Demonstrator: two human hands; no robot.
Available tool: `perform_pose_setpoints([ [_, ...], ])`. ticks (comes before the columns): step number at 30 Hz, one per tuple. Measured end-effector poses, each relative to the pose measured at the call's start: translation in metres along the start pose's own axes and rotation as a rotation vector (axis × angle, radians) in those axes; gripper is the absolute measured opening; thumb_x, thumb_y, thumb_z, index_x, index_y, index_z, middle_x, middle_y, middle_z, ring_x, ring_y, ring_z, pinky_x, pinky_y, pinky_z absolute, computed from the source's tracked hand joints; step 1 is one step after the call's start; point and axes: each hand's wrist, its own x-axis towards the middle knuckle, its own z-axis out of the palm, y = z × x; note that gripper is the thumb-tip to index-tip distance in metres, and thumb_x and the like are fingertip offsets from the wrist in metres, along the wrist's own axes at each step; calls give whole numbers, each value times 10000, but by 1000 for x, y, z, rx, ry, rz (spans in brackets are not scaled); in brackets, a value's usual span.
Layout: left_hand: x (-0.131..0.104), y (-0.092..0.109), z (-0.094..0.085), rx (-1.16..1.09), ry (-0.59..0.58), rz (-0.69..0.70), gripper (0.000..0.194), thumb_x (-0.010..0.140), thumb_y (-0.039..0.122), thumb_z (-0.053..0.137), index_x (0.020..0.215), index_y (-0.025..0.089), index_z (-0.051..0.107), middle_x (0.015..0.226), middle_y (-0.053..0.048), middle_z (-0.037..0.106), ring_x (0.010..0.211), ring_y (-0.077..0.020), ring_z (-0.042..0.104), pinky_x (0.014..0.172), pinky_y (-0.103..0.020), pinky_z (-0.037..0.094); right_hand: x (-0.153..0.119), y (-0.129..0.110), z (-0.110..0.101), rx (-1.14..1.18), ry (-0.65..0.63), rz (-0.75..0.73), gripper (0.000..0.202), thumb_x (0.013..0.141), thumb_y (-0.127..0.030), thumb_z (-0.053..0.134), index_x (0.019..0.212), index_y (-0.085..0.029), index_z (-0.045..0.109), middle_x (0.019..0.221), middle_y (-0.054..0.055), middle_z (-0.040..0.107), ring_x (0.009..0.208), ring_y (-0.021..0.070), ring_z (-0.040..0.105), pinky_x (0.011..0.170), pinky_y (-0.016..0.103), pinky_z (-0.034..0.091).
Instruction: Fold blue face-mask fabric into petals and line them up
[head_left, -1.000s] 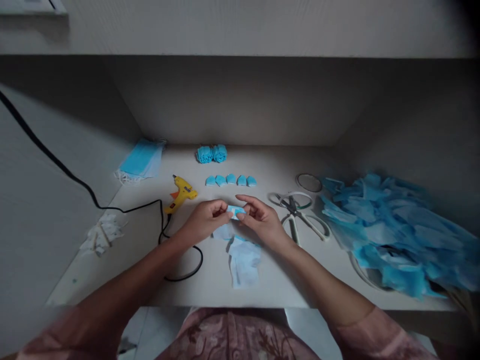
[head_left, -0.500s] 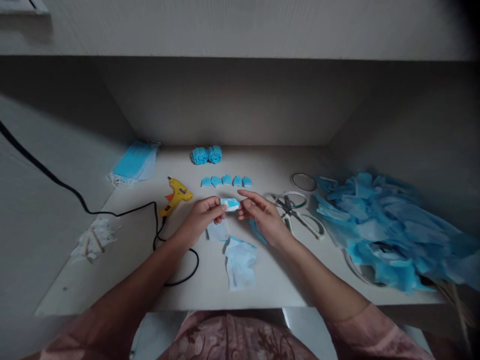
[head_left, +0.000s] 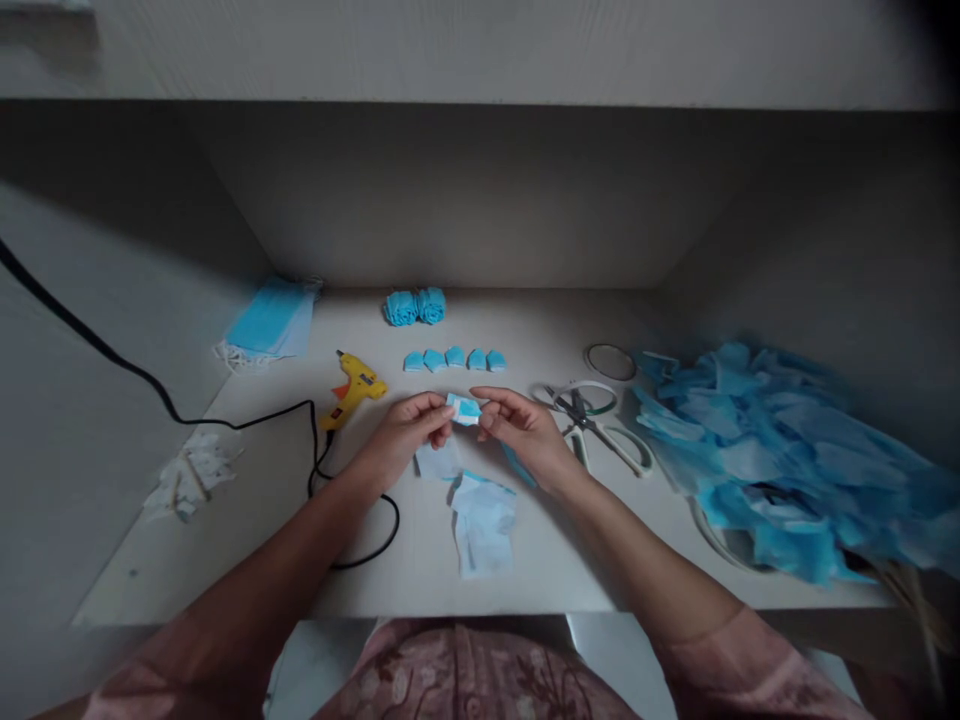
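Note:
A small folded piece of blue and white mask fabric is held up between my two hands over the table. My left hand pinches its left end between thumb and fingers. At the right end, the thumb and fingertips of my right hand grip it, with the index finger stretched along the top. Beyond the hands lies a row of several small folded blue petals. Below them rest a pale cut piece of fabric and a larger whitish-blue piece. A blue strip is partly hidden under my right hand.
A yellow glue gun with a black cable lies left. Blue rolled flowers and stacked masks are at the back. Scissors, a ring and a large heap of blue fabric sit right; white scraps lie far left.
The folded piece has tilted slightly, its right end dipping, and my right fingers have closed onto that end. My left hand keeps its pinch. The whole view has shifted slightly.

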Motion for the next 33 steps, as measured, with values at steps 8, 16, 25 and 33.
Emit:
perform_pose_setpoints([
  [8,2,-5,-5,-91,-43,-32,225,816,369,619,730,172,552,608,23,527,578,-99,453,602,-262,330,-1,-2,-1,-5,35,-4,312,786,-329,717,1084,-243,691,712,-30,601,653,102,574,698,283,483],
  [16,-1,-4,1,14,-22,7,243,808,370,626,708,162,551,615,28,524,587,-95,445,604,-251,340,-2,-2,4,47,-18,56,333,814,-392,691,1116,-252,683,852,8,653,728,121,611,756,319,507],
  [25,-4,-3,5,-1,-129,5,277,807,422,593,732,158,555,646,14,552,594,-100,474,603,-256,359,-3,3,6,-31,-50,-13,374,778,-334,735,1129,-235,651,750,-31,594,686,100,552,693,261,444],
  [33,-2,-4,4,18,-76,-37,229,721,355,665,760,166,542,609,47,506,563,-88,437,584,-245,353,-4,0,7,-31,-38,18,337,812,-385,692,1116,-242,665,737,-26,582,682,113,541,688,276,429],
])
